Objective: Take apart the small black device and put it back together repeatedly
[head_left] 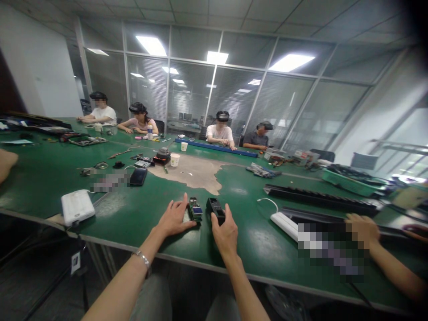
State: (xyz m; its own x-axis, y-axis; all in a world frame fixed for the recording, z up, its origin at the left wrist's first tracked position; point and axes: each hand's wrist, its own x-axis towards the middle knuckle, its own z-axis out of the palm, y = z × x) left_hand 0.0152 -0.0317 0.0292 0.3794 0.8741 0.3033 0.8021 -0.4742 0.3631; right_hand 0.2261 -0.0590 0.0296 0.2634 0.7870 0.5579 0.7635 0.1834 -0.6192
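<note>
In the head view my left hand (173, 218) lies on the green table, fingers stretched and spread. Beside it is a small green circuit board (195, 209) with a blue-grey screen; my thumb reaches its near end, and I cannot tell whether it touches. My right hand (226, 232) has thumb and fingers on either side of a black plastic housing (216, 209), hollow with openings on its upper face. Board and housing are side by side, a narrow gap apart. A metal bracelet is on my left wrist.
A white box (77, 207) and a dark phone (138, 176) are to the left. Ahead stand paper cups (174, 159) on the table. To the right are a white power strip (284, 225), long black rails (317, 198) and another person's hand (363, 229). Several people sit opposite.
</note>
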